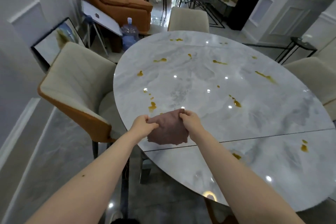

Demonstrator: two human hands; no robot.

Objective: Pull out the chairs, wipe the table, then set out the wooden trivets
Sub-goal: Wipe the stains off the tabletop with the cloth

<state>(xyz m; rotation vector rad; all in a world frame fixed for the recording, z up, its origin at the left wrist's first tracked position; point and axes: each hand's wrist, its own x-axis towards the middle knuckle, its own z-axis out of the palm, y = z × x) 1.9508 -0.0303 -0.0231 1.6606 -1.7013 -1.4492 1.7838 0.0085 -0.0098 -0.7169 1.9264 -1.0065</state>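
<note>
Cloth (168,131), brownish and rumpled, hangs low in the middle of the frame over the near edge of the table (209,82). Left hand (142,123) and right hand (190,119) each pinch an upper corner with curled fingers. Yellow spills (152,106) dot the marble top. One chair (76,85) stands at left, another chair (188,19) at the top.
</note>
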